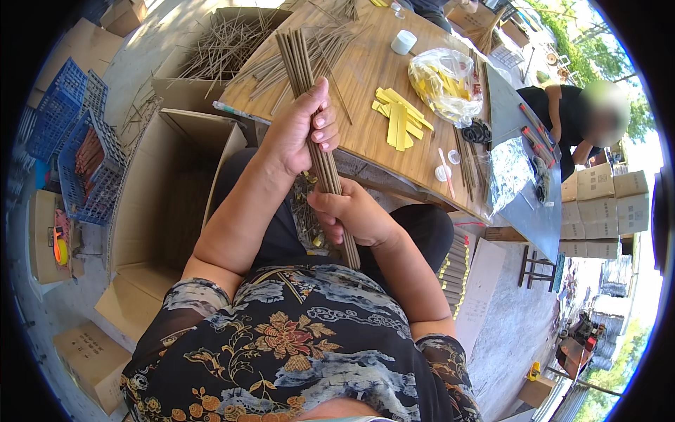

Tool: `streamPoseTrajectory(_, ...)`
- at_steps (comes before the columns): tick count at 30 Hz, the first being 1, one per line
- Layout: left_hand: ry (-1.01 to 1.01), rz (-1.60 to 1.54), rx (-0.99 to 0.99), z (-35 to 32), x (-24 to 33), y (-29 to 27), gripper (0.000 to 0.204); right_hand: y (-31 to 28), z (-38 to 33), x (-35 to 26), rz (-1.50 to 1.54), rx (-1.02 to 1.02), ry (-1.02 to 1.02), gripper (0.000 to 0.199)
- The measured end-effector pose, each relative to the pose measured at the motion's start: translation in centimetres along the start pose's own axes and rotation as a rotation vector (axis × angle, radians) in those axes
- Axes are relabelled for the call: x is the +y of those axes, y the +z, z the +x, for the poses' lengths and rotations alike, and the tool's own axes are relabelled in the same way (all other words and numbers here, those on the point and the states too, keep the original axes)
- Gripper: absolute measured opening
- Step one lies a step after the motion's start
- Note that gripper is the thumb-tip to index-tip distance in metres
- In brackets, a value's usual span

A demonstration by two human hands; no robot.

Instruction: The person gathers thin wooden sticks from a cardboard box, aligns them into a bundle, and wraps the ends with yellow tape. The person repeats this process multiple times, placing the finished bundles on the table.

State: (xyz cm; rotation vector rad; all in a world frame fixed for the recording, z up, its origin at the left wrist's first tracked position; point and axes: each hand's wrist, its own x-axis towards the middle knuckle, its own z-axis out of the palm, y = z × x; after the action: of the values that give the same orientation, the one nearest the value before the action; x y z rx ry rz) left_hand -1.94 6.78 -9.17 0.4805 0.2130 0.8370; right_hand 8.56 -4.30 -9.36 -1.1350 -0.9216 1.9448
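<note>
A bundle of thin brown sticks (325, 163) stands tilted in front of me, its top over the table edge and its lower end at my lap. My left hand (302, 130) is wrapped round the upper part, thumb up. Lower down, my right hand (351, 211) closes round the same bundle. Loose brown sticks (281, 74) lie scattered on the wooden table (362, 74) just beyond my left hand. Farther right on the table are yellow strips (399, 123) in a loose pile.
A clear bag of yellow strips (444, 83) and a white container (403, 42) stand on the table. An open carton (151, 190) is at my left, a stick-filled box (225, 53) behind it. Blue crates (91, 169) stand far left. Another person (562, 116) sits at right.
</note>
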Motion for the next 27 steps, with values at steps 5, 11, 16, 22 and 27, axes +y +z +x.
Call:
streamPoseTrajectory(5, 0.037, 0.016, 0.005, -0.1, 0.1, 0.4, 0.03, -0.9, 0.2, 0.2, 0.144, -0.115, 0.052, 0.018)
streamPoseTrajectory(11, 0.05, 0.105, 0.119, -0.2, 0.7, 0.5, 0.031, 0.3, 0.8, 0.5, -0.225, 0.146, -0.105, 0.023)
streamPoseTrajectory(16, 0.07, -0.014, -0.077, 0.0, 0.6, -0.4, 0.03, -0.4, 0.8, 0.7, -0.088, 0.029, -0.021, 0.025)
streamPoseTrajectory(22, 0.046, 0.078, 0.195, 0.5, 0.0, -0.5, 0.027, 0.0, 1.7, 1.5, -0.665, 0.448, -0.149, 0.019)
streamPoseTrajectory(27, 0.038, -0.08, -0.118, -0.2, 0.1, -1.1, 0.029, -0.3, -0.1, 0.2, -0.013, -0.01, 0.028, 0.023)
